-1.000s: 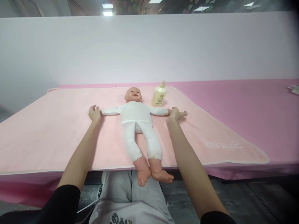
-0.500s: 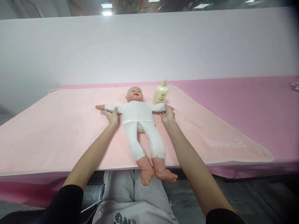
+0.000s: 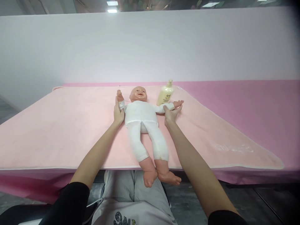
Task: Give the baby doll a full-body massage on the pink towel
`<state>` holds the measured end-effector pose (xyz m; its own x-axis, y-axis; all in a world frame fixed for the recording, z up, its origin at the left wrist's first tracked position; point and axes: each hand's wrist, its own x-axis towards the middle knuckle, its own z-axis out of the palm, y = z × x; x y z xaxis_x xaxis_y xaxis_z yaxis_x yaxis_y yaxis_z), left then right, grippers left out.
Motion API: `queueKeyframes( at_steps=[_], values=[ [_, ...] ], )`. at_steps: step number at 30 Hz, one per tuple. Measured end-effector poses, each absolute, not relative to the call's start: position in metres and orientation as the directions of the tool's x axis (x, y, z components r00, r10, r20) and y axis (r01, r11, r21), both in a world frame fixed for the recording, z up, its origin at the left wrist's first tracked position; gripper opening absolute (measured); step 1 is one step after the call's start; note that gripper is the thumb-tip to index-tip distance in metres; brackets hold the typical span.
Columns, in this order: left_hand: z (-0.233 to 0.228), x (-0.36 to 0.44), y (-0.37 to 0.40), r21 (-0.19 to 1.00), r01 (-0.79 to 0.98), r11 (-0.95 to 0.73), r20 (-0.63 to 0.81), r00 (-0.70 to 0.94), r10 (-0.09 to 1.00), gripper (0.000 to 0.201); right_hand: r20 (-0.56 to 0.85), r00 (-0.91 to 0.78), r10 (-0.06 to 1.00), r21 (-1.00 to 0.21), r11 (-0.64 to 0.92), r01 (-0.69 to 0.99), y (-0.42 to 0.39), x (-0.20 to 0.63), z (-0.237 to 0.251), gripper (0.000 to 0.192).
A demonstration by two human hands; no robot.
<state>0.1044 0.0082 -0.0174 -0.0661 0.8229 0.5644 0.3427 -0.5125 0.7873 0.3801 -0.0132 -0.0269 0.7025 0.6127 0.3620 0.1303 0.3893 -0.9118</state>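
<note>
Doll (image 3: 141, 112) lies face-up; I have left hand (image 3: 118, 115) pinching its ten-o'clock arm, right hand (image 3: 170, 116) its three-o'clock arm, bottle (image 3: 164, 95) at two.

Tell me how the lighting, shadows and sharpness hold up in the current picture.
Head view: ceiling lights burn out white along the top; upper right corner darkens. Head view: small highlights on the shiny head of the doll; faint shadow on the pink blanket beside the left forearm. Head view: small print on the bottle too soft to read.
</note>
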Motion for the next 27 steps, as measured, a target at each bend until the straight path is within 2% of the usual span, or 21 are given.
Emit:
queueKeyframes(
  at_steps=[3,6,10,13,17,21,24,27],
  values=[
    [-0.013,0.108,0.005,0.695,0.457,-0.555,0.599,0.059,0.799,0.071,0.558,0.59,0.584,-0.83,0.411,0.378,-0.02,0.37,-0.018,0.092],
    [-0.011,0.11,0.002,0.601,0.573,-0.557,0.582,0.164,0.797,0.065,0.69,0.348,0.634,-0.684,0.414,0.601,-0.029,0.357,-0.009,0.081],
    [-0.004,0.111,-0.004,0.508,0.702,-0.499,0.512,0.22,0.83,0.067,0.716,-0.041,0.697,-0.417,0.474,0.776,-0.038,0.346,-0.002,0.066],
    [0.005,0.114,-0.012,0.444,0.787,-0.428,0.435,0.228,0.871,0.073,0.715,-0.115,0.69,-0.325,0.473,0.819,-0.037,0.345,-0.003,0.065],
    [0.012,0.118,-0.019,0.393,0.838,-0.378,0.409,0.21,0.888,0.074,0.722,-0.128,0.68,-0.288,0.464,0.838,-0.034,0.346,-0.006,0.058],
    [0.01,0.117,-0.019,0.391,0.835,-0.386,0.418,0.212,0.883,0.072,0.729,-0.128,0.673,-0.289,0.472,0.833,-0.034,0.344,-0.009,0.048],
    [0.004,0.112,-0.015,0.462,0.785,-0.412,0.425,0.211,0.88,0.071,0.744,-0.026,0.668,-0.411,0.487,0.77,-0.034,0.343,-0.012,0.055],
    [-0.005,0.104,-0.005,0.626,0.631,-0.458,0.475,0.157,0.866,0.073,0.732,0.191,0.655,-0.608,0.5,0.616,-0.031,0.345,-0.017,0.06]
  ],
)
